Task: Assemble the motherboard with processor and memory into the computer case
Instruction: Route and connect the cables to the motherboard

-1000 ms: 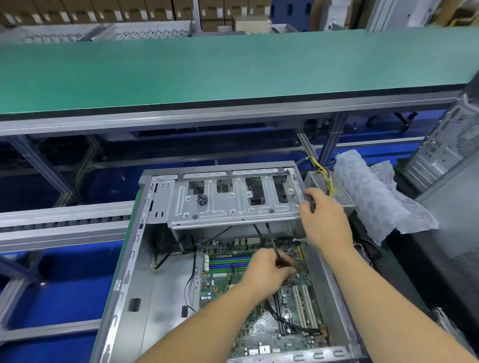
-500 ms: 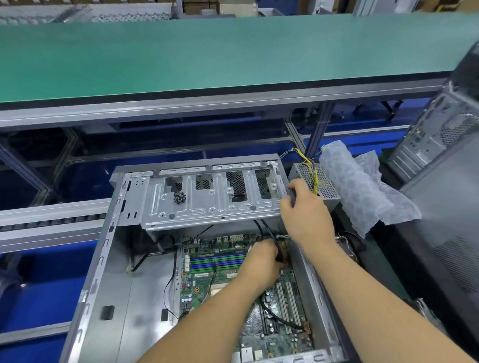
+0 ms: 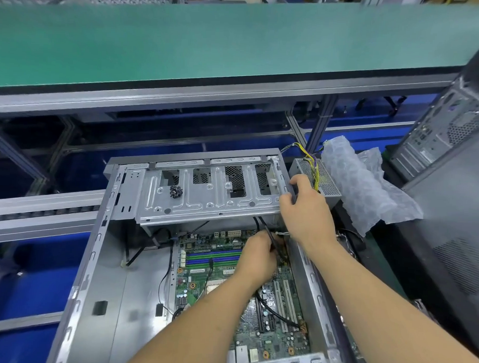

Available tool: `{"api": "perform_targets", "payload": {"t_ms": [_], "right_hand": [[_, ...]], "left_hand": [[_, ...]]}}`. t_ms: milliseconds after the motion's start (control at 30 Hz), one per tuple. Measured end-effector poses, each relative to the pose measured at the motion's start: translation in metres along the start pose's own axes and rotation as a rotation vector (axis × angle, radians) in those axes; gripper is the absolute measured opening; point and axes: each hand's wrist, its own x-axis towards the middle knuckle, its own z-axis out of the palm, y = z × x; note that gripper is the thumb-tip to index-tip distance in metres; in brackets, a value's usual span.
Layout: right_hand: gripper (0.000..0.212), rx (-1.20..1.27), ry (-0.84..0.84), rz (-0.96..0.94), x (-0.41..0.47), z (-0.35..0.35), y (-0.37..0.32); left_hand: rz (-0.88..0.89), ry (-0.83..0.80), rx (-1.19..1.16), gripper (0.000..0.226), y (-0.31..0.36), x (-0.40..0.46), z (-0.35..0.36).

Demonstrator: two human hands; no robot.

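Observation:
An open grey computer case lies on its side in front of me. The green motherboard sits inside it at the right, with blue and green memory slots near its far end. My left hand reaches down over the board and pinches a black cable close to the case's right wall. My right hand grips the right end of the silver drive cage that spans the case's far end. A small heap of black screws lies on the cage.
A grey power supply with yellow and black wires sits just right of the case, beside crumpled bubble wrap. Another tower case stands at the right. A green conveyor belt runs across behind, and a roller rail at the left.
My left hand moved toward the far right corner of the motherboard with the black cable. My right hand stayed on the drive cage's right end. The view shifted.

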Motion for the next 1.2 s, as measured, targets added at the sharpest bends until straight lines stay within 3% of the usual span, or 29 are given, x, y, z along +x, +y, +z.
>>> {"api": "perform_targets", "payload": {"t_ms": [233, 433, 600, 767, 833, 967, 1033, 1133, 1200], "right_hand": [[0.017, -0.001, 0.005, -0.006, 0.001, 0.001, 0.002], [0.017, 0.003, -0.006, -0.004, 0.001, 0.001, 0.001], [0.015, 0.005, -0.008, -0.002, 0.003, 0.003, 0.005], [0.017, 0.01, -0.009, 0.008, 0.004, 0.003, 0.006], [0.016, 0.011, -0.006, 0.016, 0.003, 0.003, 0.006], [0.019, -0.021, -0.002, 0.027, 0.003, 0.003, 0.004], [0.021, -0.042, 0.003, 0.03, 0.003, 0.002, 0.003], [0.021, -0.059, 0.004, 0.038, 0.003, 0.002, 0.002], [0.021, -0.068, -0.001, 0.04, 0.002, 0.002, 0.002]], "left_hand": [[0.17, -0.244, 0.139, 0.038, -0.012, -0.002, -0.001], [0.19, -0.136, 0.192, 0.026, -0.008, -0.005, 0.002], [0.138, -0.234, 0.261, 0.012, -0.003, -0.008, -0.024], [0.179, -0.287, 0.406, 0.024, 0.003, -0.017, -0.06], [0.122, -0.25, 0.377, 0.024, -0.002, -0.019, -0.08], [-0.169, 0.029, 0.403, 0.028, -0.045, -0.029, -0.129], [-0.258, 0.085, 0.355, 0.026, -0.065, -0.041, -0.141], [-0.309, -0.021, 0.222, 0.042, -0.069, -0.056, -0.134], [-0.361, -0.139, 0.317, 0.056, -0.062, -0.058, -0.122]]}}
